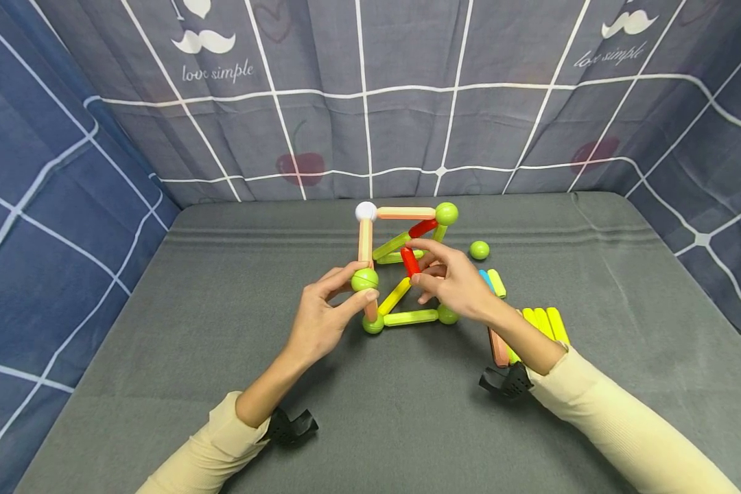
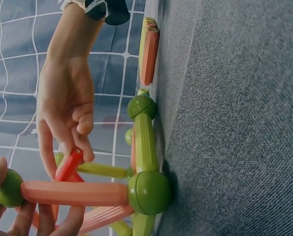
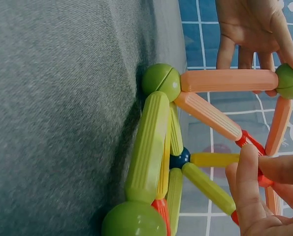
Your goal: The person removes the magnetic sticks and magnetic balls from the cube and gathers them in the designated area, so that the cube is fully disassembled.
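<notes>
A frame of ribbed sticks and balls stands on the grey cloth. My left hand pinches the green ball at the top of an upright orange stick. That stick rises from a lower green ball. Between thumb and fingers my right hand pinches a short red stick within the frame's outline. Behind it, a white ball joins a pale orange stick to another green ball. A dark blue ball shows low in the frame in the right wrist view.
A loose green ball lies right of the frame. Several yellow-green sticks, an orange stick and a blue stick lie beside the right forearm, which partly covers them. A checked curtain hangs behind.
</notes>
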Tool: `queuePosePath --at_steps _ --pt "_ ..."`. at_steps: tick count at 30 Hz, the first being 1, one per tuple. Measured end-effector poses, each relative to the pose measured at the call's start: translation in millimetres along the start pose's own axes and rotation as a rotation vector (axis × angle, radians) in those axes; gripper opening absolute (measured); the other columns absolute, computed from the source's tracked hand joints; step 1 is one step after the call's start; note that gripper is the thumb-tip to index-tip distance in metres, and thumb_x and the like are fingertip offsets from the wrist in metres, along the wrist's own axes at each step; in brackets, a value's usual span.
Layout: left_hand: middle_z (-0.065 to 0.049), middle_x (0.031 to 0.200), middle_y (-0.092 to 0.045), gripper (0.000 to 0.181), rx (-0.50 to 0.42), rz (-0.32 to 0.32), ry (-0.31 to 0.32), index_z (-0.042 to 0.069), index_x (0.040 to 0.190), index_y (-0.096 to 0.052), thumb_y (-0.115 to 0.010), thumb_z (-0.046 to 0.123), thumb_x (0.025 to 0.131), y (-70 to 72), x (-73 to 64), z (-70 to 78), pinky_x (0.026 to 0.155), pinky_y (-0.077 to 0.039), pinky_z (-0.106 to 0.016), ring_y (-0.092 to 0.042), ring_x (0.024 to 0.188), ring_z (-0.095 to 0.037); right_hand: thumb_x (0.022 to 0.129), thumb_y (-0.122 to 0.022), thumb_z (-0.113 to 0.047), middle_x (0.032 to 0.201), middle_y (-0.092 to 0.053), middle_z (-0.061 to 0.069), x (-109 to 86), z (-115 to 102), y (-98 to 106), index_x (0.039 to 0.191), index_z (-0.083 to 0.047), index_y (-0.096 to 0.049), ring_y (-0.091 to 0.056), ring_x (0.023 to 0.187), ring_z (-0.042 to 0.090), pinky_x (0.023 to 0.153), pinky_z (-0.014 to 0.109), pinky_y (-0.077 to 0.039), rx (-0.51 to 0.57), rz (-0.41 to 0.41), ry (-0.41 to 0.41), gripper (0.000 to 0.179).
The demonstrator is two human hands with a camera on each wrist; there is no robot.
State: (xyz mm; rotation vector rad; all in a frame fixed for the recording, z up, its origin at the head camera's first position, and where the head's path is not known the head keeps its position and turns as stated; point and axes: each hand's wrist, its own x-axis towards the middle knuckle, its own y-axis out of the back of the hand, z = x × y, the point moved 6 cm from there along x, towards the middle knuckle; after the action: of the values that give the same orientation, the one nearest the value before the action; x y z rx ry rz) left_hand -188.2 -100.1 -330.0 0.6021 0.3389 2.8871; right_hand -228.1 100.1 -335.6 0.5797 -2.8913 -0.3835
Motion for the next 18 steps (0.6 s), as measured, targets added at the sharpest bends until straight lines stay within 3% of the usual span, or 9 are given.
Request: queuePosePath --at_steps 7,11,18 --pt "-0.004 0.112 -0.066 0.04 -0.01 0.005 -0.013 0.009 0.127 -0.068 -0.076 0.009 0.088 -0.1 0.1 0.8 0.093 -0.049 -0.048 -0.065 0.097 -0.019 0.09 -0.065 0.005 0.1 -0.055 0.021 -15.8 8.7 15.8 0.138 -0.001 -0.049 -0.064 0.073 0.036 0.064 0.047 -0.057 -0.014 0.021 -0.051 0.051" --pt "-0.004 0.111 -0.066 0.04 -0.001 0.006 -0.012 0.009 0.127 -0.068 -0.076 0.009 0.088 0.1 0.0 0.4 0.094 -0.049 -0.04 -0.065 0.096 -0.018 0.09 -0.066 0.004 0.098 -0.055 0.021 -25.9 15.4 33.4 0.135 0.0 -0.05 -0.064 0.072 0.037 0.063 0.044 -0.056 -0.108 0.041 -0.078 0.048" --pt "-0.003 0.114 -0.066 0.04 0.0 0.008 -0.003 0.008 0.127 -0.067 -0.076 0.01 0.088 0.9 0.0 -0.3 0.094 -0.049 -0.044 -0.065 0.097 -0.017 0.092 -0.065 0.001 0.098 -0.059 0.02 -41.8 26.3 71.0 0.136 0.002 -0.048 -0.063 0.075 0.038 0.061 0.04 -0.057 -0.268 0.052 -0.168 0.047"
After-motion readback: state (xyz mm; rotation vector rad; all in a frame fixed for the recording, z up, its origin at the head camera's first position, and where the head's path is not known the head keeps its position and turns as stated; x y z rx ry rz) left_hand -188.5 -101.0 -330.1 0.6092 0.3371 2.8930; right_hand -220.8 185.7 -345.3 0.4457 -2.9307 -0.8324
